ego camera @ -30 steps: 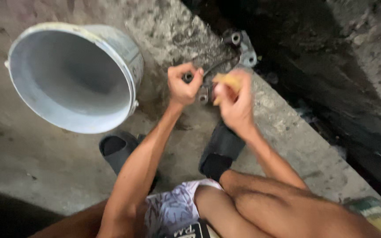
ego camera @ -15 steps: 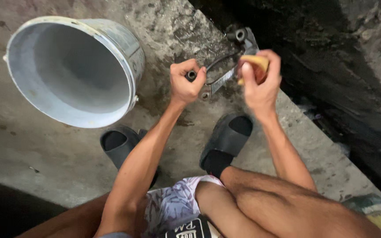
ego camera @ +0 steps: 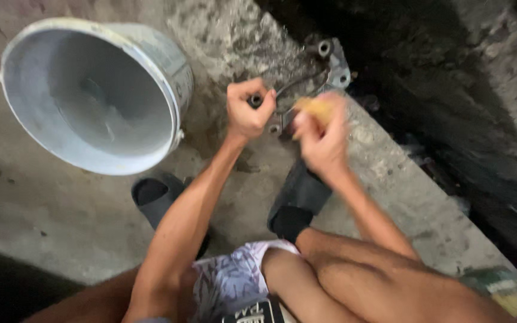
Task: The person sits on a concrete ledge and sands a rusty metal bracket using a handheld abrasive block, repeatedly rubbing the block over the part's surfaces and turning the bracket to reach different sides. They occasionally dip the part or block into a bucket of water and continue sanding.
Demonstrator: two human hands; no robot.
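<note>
Apparently to steady it on the concrete ledge [ego camera: 390, 173], left hand [ego camera: 248, 110] gripped the grimy metal bracket [ego camera: 315, 78] by a dark stub, while right hand [ego camera: 321, 134], blurred, pinched a yellow scrubber [ego camera: 313, 107] against it; white bucket [ego camera: 91, 96] stood alongside.

One view only, from a camera on the person's head, looking steeply down past the knees to a concrete floor [ego camera: 61, 227]. It sits close: forearms run up from the bottom edge, and the left hand [ego camera: 248, 110] and right hand [ego camera: 321, 140] meet just above centre at a metal part [ego camera: 324, 69]. A bucket [ego camera: 91, 96] fills ten o'clock, a dark drain [ego camera: 450, 90] two o'clock, sandals [ego camera: 300, 197] six o'clock. The right hand is blurred.
</note>
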